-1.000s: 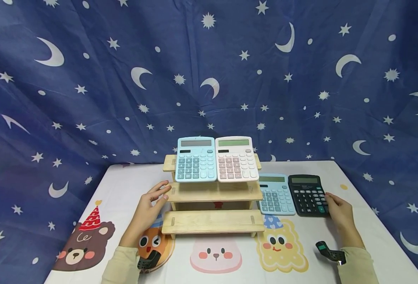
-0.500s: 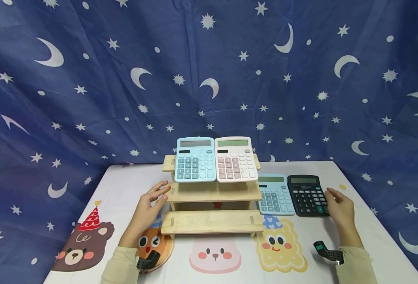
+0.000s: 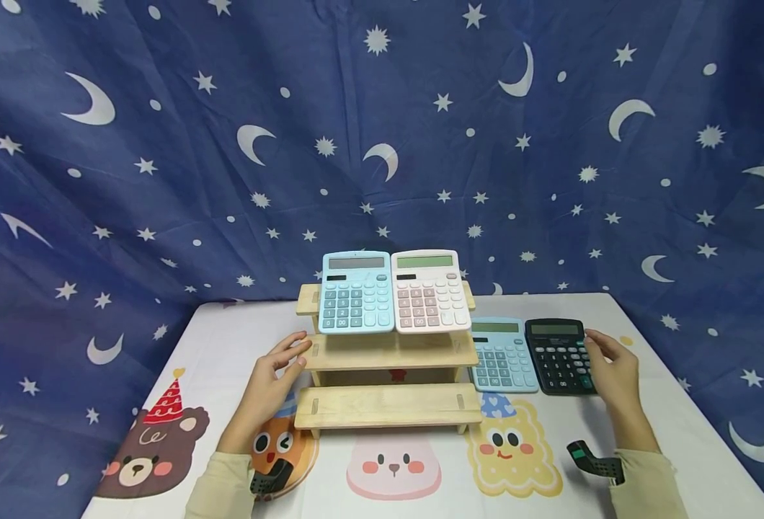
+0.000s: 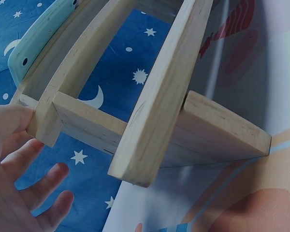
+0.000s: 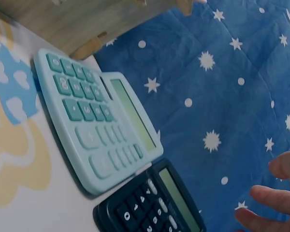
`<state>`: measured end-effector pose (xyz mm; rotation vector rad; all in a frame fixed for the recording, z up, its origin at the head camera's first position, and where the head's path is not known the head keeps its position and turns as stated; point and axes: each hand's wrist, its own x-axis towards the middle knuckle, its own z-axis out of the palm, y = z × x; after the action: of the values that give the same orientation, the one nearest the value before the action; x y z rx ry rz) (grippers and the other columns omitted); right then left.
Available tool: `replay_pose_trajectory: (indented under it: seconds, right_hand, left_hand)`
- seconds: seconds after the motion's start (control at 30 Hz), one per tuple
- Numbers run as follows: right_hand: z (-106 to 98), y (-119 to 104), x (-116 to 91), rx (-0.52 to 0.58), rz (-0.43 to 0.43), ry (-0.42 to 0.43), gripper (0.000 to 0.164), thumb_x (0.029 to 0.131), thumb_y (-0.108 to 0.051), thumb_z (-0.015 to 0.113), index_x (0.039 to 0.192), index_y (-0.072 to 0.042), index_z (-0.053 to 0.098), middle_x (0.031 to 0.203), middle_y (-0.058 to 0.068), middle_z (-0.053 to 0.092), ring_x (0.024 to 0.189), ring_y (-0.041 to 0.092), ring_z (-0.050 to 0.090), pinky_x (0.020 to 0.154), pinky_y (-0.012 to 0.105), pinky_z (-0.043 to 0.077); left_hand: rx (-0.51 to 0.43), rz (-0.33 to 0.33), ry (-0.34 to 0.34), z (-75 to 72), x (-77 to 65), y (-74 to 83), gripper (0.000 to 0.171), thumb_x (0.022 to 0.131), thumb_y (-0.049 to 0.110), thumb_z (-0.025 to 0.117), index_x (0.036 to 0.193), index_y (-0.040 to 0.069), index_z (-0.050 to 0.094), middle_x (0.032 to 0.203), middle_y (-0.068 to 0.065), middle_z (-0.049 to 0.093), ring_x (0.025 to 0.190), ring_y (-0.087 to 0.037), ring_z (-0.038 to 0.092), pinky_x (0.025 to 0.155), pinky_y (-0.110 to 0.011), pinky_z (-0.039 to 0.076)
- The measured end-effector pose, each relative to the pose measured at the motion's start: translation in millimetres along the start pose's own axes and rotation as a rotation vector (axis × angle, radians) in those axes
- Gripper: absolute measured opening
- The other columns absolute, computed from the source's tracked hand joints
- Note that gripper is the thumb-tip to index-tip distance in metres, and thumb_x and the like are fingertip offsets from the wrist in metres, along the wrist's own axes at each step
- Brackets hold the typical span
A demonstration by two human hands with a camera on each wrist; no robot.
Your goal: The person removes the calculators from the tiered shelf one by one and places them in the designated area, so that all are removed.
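A three-tier wooden shelf [image 3: 388,405] stands mid-table. My left hand [image 3: 274,376] is at its left side, fingertips touching the end of the middle board [image 4: 48,116], the other fingers spread apart. On the top tier lean a blue calculator [image 3: 357,295] and, side by side with it, a white calculator [image 3: 432,294] with pink keys. To the right of the shelf, a second blue calculator [image 5: 94,130] and a black calculator [image 3: 558,358] lie on the table. My right hand [image 3: 614,369] is beside the black calculator's right edge, fingers loosely extended and holding nothing.
The white tablecloth [image 3: 421,468] carries printed cartoon figures, among them a bear [image 3: 155,454]. Behind the table hangs a dark blue curtain [image 3: 356,86] with moons and stars. Black straps with cameras sit at both wrists.
My right hand drew slightly off the black calculator's edge, then moved farther back along it, towards its display end. The left hand and the shelf look unchanged.
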<state>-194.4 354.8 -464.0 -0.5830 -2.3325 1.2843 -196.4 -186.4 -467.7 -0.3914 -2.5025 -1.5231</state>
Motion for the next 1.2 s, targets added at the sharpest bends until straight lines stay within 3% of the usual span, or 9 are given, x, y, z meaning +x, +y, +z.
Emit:
replay_pose_trajectory:
  seconds: [0.13,0.23,0.37,0.53,0.7,0.77,0.87,0.97,1.2]
  right_hand:
    - [3,-8,-5,0.005,-0.011,-0.019,0.042,0.106,-0.026,0.048,0.138,-0.002,0.061,0.139,0.023,0.06,0.103,-0.011,0.043,0.103,0.031,0.038]
    - [5,-13,-7,0.009,-0.03,-0.054,0.043,0.106,-0.026,0.047,0.14,-0.002,0.059,0.141,0.022,0.06,0.111,-0.005,0.047,0.11,0.041,0.039]
    - [7,-19,-11,0.023,-0.065,-0.09,0.044,0.107,-0.027,0.047,0.141,-0.002,0.057,0.142,0.023,0.059,0.106,-0.012,0.045,0.114,0.05,0.038]
    - [10,-23,-15,0.012,-0.143,-0.099,0.041,0.106,-0.026,0.05,0.139,-0.003,0.06,0.134,0.021,0.063,0.096,-0.019,0.043,0.097,0.025,0.04]
    - [10,-26,-19,0.029,-0.233,-0.112,0.039,0.105,-0.024,0.053,0.135,-0.002,0.063,0.109,-0.02,0.066,0.092,-0.018,0.048,0.083,0.012,0.037]
    - [10,-28,-20,0.038,-0.258,-0.116,0.038,0.104,-0.023,0.054,0.134,-0.001,0.064,0.106,-0.027,0.061,0.091,-0.02,0.05,0.081,0.01,0.038]
    - [11,-32,-22,0.039,-0.287,-0.135,0.038,0.105,-0.021,0.053,0.134,0.0,0.063,0.115,-0.004,0.072,0.093,-0.023,0.049,0.083,0.008,0.037]
    - [13,-37,-26,0.03,-0.31,-0.17,0.039,0.106,-0.023,0.05,0.136,0.001,0.06,0.128,0.023,0.068,0.099,-0.023,0.047,0.086,0.007,0.036]
    - [21,-43,-35,0.05,-0.347,-0.232,0.04,0.106,-0.021,0.051,0.138,0.002,0.058,0.131,0.027,0.065,0.101,-0.022,0.048,0.083,0.006,0.039]
  left_hand:
    - [0.007,0.001,0.001,-0.2,-1.0,0.2,0.037,0.102,0.012,0.059,0.134,-0.004,0.062,0.151,-0.018,0.052,0.145,-0.04,0.043,0.106,-0.067,0.04]
    - [0.012,-0.002,0.005,-0.6,-1.5,-0.5,0.036,0.102,0.013,0.058,0.134,-0.003,0.063,0.151,-0.017,0.052,0.145,-0.04,0.043,0.106,-0.067,0.04]
    - [0.014,-0.002,0.005,-0.6,-1.7,-2.4,0.036,0.102,0.013,0.058,0.134,-0.002,0.063,0.151,-0.017,0.052,0.145,-0.04,0.043,0.106,-0.067,0.04]
    - [0.011,-0.001,0.004,0.1,-1.7,-3.7,0.036,0.103,0.014,0.058,0.135,-0.002,0.063,0.151,-0.017,0.052,0.145,-0.039,0.043,0.105,-0.067,0.04]
    - [0.005,-0.003,0.002,0.9,-1.1,-4.2,0.036,0.102,0.014,0.058,0.135,-0.002,0.063,0.152,-0.018,0.052,0.145,-0.039,0.043,0.106,-0.067,0.04]
    - [0.003,-0.007,0.002,1.1,-1.0,-4.2,0.036,0.102,0.014,0.058,0.135,-0.002,0.063,0.152,-0.017,0.052,0.145,-0.039,0.043,0.106,-0.066,0.039]
    - [0.001,-0.011,0.001,1.2,-0.9,-4.0,0.036,0.103,0.014,0.058,0.135,-0.001,0.063,0.152,-0.017,0.051,0.146,-0.039,0.042,0.106,-0.067,0.039]
    - [-0.001,-0.015,0.002,1.2,-0.8,-3.4,0.036,0.103,0.014,0.058,0.135,-0.001,0.063,0.152,-0.017,0.051,0.146,-0.039,0.042,0.107,-0.066,0.039]
    - [0.001,-0.009,0.001,1.1,-0.2,-2.1,0.036,0.103,0.014,0.058,0.135,-0.001,0.063,0.152,-0.017,0.052,0.146,-0.039,0.042,0.106,-0.066,0.039]
